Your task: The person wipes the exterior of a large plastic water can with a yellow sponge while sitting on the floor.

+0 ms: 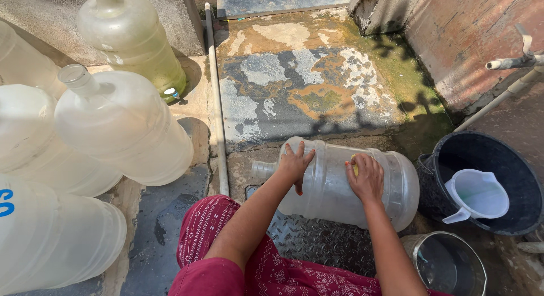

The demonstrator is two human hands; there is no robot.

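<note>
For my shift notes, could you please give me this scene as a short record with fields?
left hand: left hand flat on the shoulder of the clear jug, near its neck
right hand: right hand presses a yellow sponge to the jug's side
jug position: lying on its side on the metal plate
to the right: black tub holding a white pitcher; steel bucket
to the left: stacked empty jugs
</note>
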